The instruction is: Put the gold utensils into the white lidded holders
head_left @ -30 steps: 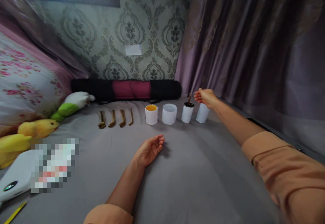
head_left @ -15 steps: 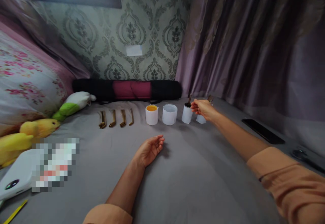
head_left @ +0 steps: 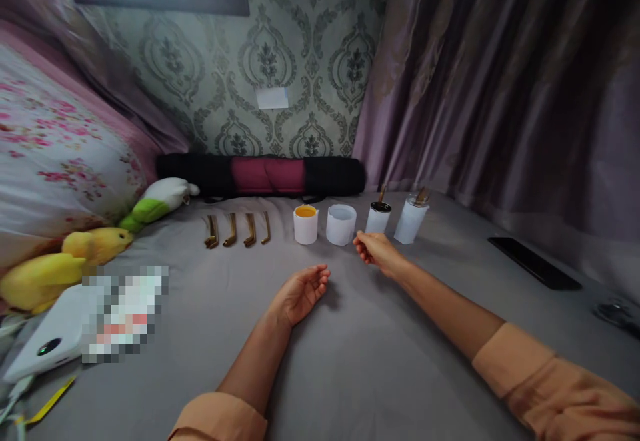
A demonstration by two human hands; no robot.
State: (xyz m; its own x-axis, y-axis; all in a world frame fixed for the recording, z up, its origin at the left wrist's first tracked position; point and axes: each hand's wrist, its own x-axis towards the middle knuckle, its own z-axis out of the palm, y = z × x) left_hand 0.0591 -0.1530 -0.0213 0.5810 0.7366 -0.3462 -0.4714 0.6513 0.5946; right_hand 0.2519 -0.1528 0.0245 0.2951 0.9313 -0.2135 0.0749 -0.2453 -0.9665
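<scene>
My left hand (head_left: pixel 304 294) rests palm-side up on the grey sheet, loosely curled, with its fingers apart and nothing in them. My right hand (head_left: pixel 380 253) is in front of the white cups, its fingers curled in and no object showing in them. It partly covers a white cup with a dark rim (head_left: pixel 378 220), which has a thin brown stick standing in it. To the right is another white cup (head_left: pixel 411 223) with brown sticks in it. On the left stand a white cup with orange inside (head_left: pixel 305 228) and a wider white cup (head_left: pixel 341 226).
Bent gold-brown sticks (head_left: pixel 250 231) lie in a row left of the cups. Behind is a black and maroon roll (head_left: pixel 270 176). A black phone (head_left: pixel 534 262) lies right. Yellow plush toys (head_left: pixel 45 274) and a white device (head_left: pixel 55 334) are on the left.
My right hand has moved away from the dark-rimmed cup, toward me and slightly left. Both cups on the right now show more fully. The left hand has stayed in place; the view has shifted slightly.
</scene>
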